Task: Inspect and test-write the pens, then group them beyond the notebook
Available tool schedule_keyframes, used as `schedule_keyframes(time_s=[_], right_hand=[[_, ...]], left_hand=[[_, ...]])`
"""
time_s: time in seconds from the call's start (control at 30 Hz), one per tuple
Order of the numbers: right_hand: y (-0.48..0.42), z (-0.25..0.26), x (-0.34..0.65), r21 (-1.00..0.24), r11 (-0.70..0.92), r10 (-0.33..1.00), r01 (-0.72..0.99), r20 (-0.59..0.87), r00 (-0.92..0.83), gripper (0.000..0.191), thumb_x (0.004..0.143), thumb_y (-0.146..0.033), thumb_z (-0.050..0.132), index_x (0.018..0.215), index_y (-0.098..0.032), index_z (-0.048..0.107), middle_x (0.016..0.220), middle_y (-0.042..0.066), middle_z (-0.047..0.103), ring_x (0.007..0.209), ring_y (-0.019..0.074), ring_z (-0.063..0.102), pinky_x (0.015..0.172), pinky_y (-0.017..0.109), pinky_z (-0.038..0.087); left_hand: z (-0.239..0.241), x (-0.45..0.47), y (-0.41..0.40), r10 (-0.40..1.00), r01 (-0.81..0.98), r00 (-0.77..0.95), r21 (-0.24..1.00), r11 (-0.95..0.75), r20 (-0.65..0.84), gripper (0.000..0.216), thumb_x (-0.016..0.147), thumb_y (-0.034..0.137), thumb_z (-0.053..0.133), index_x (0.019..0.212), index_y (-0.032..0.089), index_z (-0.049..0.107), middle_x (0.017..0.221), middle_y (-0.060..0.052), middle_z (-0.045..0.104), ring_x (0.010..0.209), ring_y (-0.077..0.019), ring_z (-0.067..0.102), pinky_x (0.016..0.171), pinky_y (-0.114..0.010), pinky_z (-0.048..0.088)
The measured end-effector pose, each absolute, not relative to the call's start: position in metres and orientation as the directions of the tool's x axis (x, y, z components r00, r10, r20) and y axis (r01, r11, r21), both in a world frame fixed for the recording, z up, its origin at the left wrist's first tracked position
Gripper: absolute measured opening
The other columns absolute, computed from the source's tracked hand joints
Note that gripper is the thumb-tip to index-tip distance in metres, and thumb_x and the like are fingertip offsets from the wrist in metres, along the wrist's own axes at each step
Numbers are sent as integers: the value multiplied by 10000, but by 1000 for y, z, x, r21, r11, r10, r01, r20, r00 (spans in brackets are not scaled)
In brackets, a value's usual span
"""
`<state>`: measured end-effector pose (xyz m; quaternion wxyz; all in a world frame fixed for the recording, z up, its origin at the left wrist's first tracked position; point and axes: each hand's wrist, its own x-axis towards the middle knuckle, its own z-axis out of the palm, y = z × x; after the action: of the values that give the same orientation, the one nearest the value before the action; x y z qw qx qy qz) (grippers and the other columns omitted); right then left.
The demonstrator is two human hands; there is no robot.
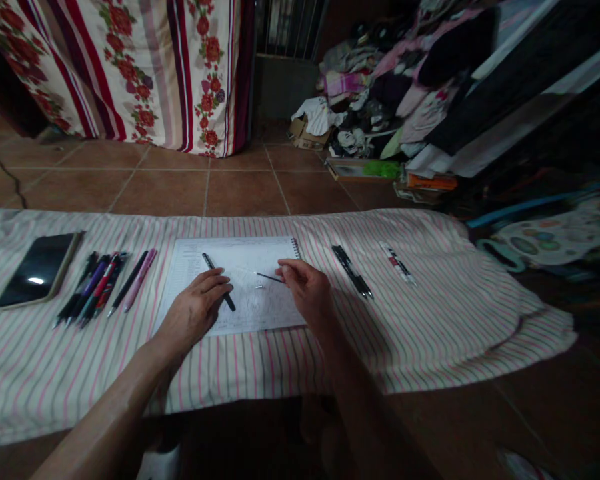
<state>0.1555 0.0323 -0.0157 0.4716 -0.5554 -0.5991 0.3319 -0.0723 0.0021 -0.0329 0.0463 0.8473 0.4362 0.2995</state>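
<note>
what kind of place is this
Probably a room in a home: a floral curtain hangs at the back, clothes are heaped beyond the table, and a striped cloth covers the table where the pens lie.

I see a black rectangular phone [39, 267] near the far edge of my pink-and-grey-striped cloth surface [450, 320], left side. Beyond that edge: red-flowered striped fabric curtain [155, 67] left, brown floor tiles [170, 190], multicoloured clothes heap [375, 90] toward right corner.
</note>
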Motion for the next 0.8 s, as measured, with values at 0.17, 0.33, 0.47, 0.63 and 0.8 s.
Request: schedule_keyframes(time_s=[0.17, 0.33, 0.47, 0.63, 0.8], right_hand=[[31, -17, 158, -921, 145, 982, 361, 180, 65, 232, 797, -328, 519, 911, -190, 667, 789, 56, 722, 723, 172, 673, 699, 303, 529], [31, -17, 158, -922, 149, 982, 358, 181, 59, 222, 793, -318, 527, 913, -196, 669, 792, 51, 724, 740, 179, 678, 709, 307, 528], [30, -14, 153, -903, 180, 976, 391, 214, 44, 202, 790, -283, 527, 892, -202, 682, 855, 51, 723, 782, 181, 675, 733, 300, 522], [30, -12, 146, -857, 209, 969, 471, 246, 16, 201, 781, -247, 525, 877, -197, 693, 901, 59, 714, 792, 185, 661, 711, 294, 516], [30, -14, 144, -824, 210, 971, 526, 239, -14, 201, 773, -194, 530, 888, -179, 693, 887, 62, 706, 737, 164, 648, 709, 286, 509]], left_hand=[[-30, -70, 2, 768, 712, 448, 336, -616, 458, 419, 711, -28, 423, 1013, 162, 642, 1062, -90, 657, 1155, -237, 513, 919, -440, 501], [-31, -70, 2, 771, 717, 449, 334, -612, 452, 405, 716, -32, 424, 1002, 150, 645, 1054, -89, 662, 1148, -234, 514, 921, -435, 498], [-28, -70, 3, 780, 734, 445, 320, -599, 441, 379, 720, -20, 435, 999, 132, 643, 1046, -98, 662, 1107, -232, 534, 913, -421, 502], [-26, -70, 4, 791, 742, 451, 319, -589, 413, 395, 696, -34, 432, 996, 121, 639, 1065, -108, 640, 1041, -213, 559, 900, -391, 509], [-28, -73, 2, 793, 735, 455, 332, -591, 404, 395, 695, -28, 440, 1009, 111, 635, 1101, -121, 619, 1077, -231, 537, 902, -404, 504]])
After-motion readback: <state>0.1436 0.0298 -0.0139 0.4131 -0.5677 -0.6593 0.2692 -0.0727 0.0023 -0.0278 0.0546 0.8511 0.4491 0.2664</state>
